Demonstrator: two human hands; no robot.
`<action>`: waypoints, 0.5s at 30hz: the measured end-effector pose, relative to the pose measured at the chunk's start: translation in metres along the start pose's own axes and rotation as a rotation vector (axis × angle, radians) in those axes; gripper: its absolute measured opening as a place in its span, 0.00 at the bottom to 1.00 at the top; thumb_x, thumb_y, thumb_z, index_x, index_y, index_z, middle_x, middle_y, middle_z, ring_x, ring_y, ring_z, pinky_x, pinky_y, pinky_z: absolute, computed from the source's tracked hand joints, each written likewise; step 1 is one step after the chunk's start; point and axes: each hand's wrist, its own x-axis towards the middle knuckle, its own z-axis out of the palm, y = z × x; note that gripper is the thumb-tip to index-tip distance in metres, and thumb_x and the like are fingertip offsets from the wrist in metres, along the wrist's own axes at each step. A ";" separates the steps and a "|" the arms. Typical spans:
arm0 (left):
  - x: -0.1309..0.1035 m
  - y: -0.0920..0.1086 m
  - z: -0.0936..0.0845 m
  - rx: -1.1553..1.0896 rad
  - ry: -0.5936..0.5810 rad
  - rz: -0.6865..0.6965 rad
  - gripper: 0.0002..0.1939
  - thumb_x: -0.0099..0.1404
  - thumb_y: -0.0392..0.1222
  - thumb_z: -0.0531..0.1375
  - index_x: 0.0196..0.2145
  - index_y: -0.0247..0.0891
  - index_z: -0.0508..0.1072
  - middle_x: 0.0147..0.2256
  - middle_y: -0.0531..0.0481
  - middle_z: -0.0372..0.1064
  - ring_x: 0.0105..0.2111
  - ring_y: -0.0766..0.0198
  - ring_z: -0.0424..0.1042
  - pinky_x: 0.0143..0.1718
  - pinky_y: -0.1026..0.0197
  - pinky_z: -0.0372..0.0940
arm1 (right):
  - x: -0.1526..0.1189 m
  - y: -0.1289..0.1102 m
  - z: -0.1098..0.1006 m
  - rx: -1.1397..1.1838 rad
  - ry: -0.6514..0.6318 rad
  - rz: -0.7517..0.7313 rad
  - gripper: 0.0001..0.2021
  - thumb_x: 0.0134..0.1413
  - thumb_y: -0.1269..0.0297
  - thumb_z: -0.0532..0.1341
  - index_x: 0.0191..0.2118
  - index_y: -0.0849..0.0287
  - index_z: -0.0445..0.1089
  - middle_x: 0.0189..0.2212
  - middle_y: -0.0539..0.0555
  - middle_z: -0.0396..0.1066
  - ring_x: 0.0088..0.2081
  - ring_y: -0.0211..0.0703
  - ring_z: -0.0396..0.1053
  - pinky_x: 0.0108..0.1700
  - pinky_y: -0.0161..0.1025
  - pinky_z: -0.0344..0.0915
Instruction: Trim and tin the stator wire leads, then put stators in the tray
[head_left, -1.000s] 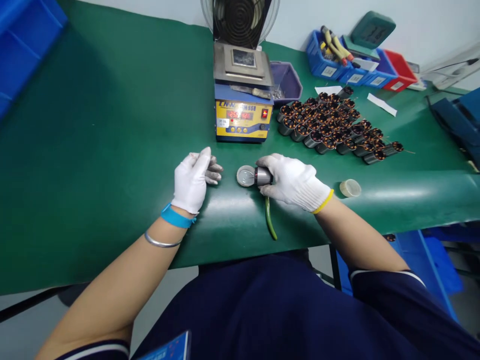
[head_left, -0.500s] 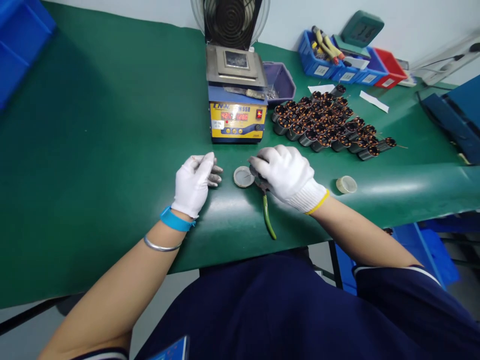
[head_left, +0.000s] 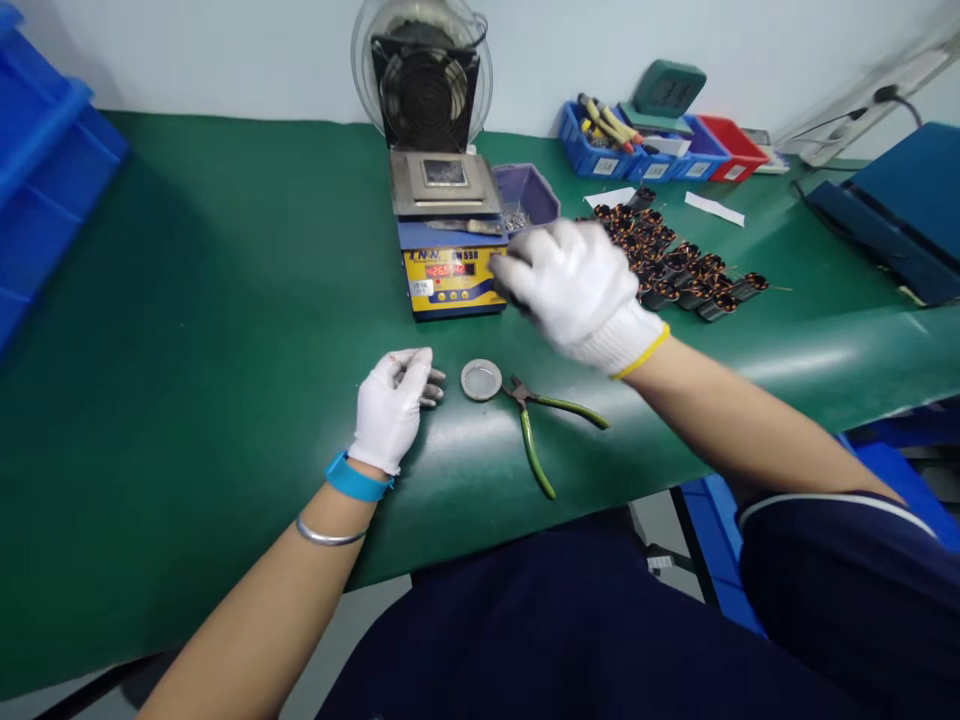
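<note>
My left hand (head_left: 394, 405), in a white glove with grey fingertips, rests on the green table with its fingers curled; anything between them is hidden. To its right lie a small round dish (head_left: 481, 380) of cloudy liquid and green-handled pliers (head_left: 531, 440) with spread handles. My right hand (head_left: 574, 285), gloved and blurred, is raised in front of the right edge of the yellow-and-blue heating unit (head_left: 454, 282). Its fingers are closed round a dark thing, mostly hidden. Behind it stand many black cylinders with copper wire (head_left: 694, 285), partly covered by the hand.
A fan (head_left: 424, 98) stands behind the heater's metal top. Beside it is a purple bin (head_left: 536, 190). Farther right are blue tool bins (head_left: 589, 150), a red bin (head_left: 731, 145) and a blue case (head_left: 892, 215). Blue crates (head_left: 52, 160) are at the far left.
My right hand has risen from beside the dish toward the heater, uncovering the pliers. The view has shifted, with the scene lower. My left hand keeps its curled pose.
</note>
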 end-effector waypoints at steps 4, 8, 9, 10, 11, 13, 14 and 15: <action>0.001 0.002 -0.001 0.016 -0.015 -0.012 0.28 0.53 0.64 0.68 0.35 0.35 0.72 0.26 0.48 0.74 0.22 0.64 0.73 0.23 0.63 0.68 | 0.080 0.029 -0.027 -0.134 0.161 0.110 0.17 0.72 0.69 0.52 0.59 0.60 0.72 0.59 0.63 0.69 0.60 0.64 0.67 0.54 0.59 0.69; 0.002 0.004 -0.003 0.024 -0.024 -0.020 0.30 0.52 0.66 0.68 0.35 0.36 0.72 0.26 0.47 0.74 0.22 0.64 0.72 0.23 0.63 0.68 | 0.163 0.045 -0.021 -0.017 0.269 0.311 0.22 0.74 0.61 0.48 0.58 0.69 0.73 0.55 0.59 0.72 0.60 0.61 0.69 0.55 0.50 0.68; 0.002 0.005 -0.003 0.028 -0.031 -0.021 0.30 0.51 0.67 0.68 0.35 0.36 0.72 0.26 0.47 0.74 0.22 0.64 0.72 0.23 0.62 0.68 | 0.176 0.044 -0.015 0.013 0.276 0.330 0.22 0.74 0.60 0.50 0.58 0.68 0.74 0.54 0.59 0.73 0.59 0.62 0.70 0.54 0.51 0.69; 0.002 0.005 -0.004 0.031 -0.038 -0.024 0.30 0.51 0.67 0.69 0.35 0.35 0.72 0.27 0.47 0.74 0.22 0.63 0.73 0.24 0.62 0.68 | 0.186 0.043 -0.009 0.039 0.284 0.336 0.20 0.73 0.60 0.53 0.57 0.67 0.75 0.53 0.59 0.74 0.59 0.63 0.70 0.53 0.52 0.69; 0.001 0.006 -0.004 0.032 -0.044 -0.029 0.31 0.51 0.67 0.69 0.35 0.35 0.72 0.27 0.47 0.74 0.22 0.63 0.73 0.24 0.62 0.68 | 0.192 0.041 -0.002 0.056 0.289 0.320 0.18 0.72 0.61 0.55 0.55 0.66 0.76 0.53 0.59 0.75 0.59 0.64 0.70 0.53 0.53 0.68; 0.001 0.006 -0.004 0.027 -0.052 -0.040 0.31 0.50 0.68 0.69 0.35 0.35 0.73 0.27 0.46 0.75 0.23 0.64 0.73 0.24 0.62 0.68 | 0.194 0.036 0.007 0.060 0.278 0.257 0.17 0.71 0.64 0.56 0.51 0.68 0.78 0.51 0.57 0.76 0.59 0.63 0.70 0.53 0.52 0.67; 0.001 0.006 -0.005 0.024 -0.056 -0.045 0.31 0.50 0.68 0.69 0.35 0.35 0.73 0.27 0.46 0.75 0.23 0.64 0.73 0.25 0.63 0.68 | 0.191 0.035 0.009 0.067 0.295 0.225 0.17 0.70 0.65 0.55 0.49 0.71 0.78 0.50 0.57 0.76 0.60 0.62 0.70 0.53 0.51 0.67; 0.001 0.006 -0.005 0.021 -0.061 -0.048 0.31 0.50 0.68 0.70 0.35 0.35 0.73 0.27 0.46 0.75 0.23 0.64 0.73 0.25 0.63 0.68 | 0.186 0.034 0.008 0.084 0.313 0.203 0.18 0.69 0.66 0.54 0.48 0.74 0.78 0.50 0.58 0.76 0.60 0.61 0.69 0.53 0.50 0.66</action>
